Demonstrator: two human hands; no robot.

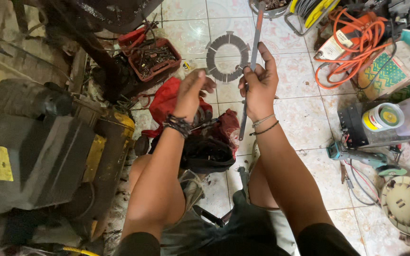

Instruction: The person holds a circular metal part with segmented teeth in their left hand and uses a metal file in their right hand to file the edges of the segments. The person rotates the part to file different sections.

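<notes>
the right hand [260, 85] is gripping a long flat bar [251, 66] running from 12 to 6 o'clock, the left hand [191, 92] is curling empty at its 9 o'clock, and a loosening grip could be dropping it onto the ring [227, 58].

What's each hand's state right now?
Left hand: loosely curled, holding nothing visible.
Right hand: closed on the long metal rod.
</notes>
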